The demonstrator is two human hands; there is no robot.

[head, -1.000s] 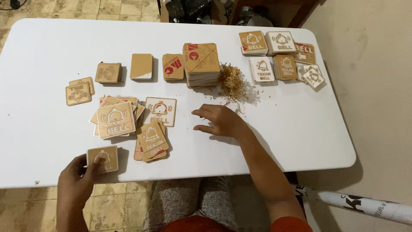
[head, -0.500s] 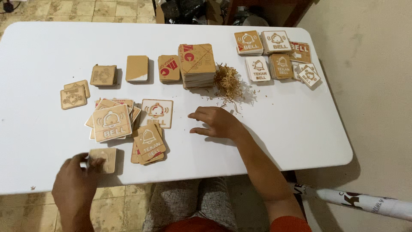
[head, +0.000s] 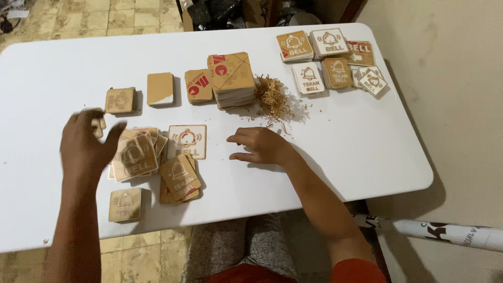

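Observation:
My left hand (head: 86,142) hovers, blurred, with fingers spread over the left part of the white table (head: 367,136). It holds nothing and partly covers a small stack of square wooden plaques (head: 97,126). Just right of it lies a loose pile of bell plaques (head: 137,156), then a smaller stack (head: 179,179) and a single white plaque (head: 187,141). One plaque (head: 124,205) lies alone near the front edge. My right hand (head: 259,147) rests on the table at the middle, fingers loosely bent, nothing in it.
A tall plaque stack (head: 230,78) stands at the back with wood shavings (head: 271,97) beside it. Three low stacks (head: 160,89) sit left of it. More plaques (head: 330,60) lie at the back right. A printed white tube (head: 445,233) lies on the floor at right.
My left hand has left the lone plaque at the front edge and moved up and away over the left stacks. The right hand has stayed put.

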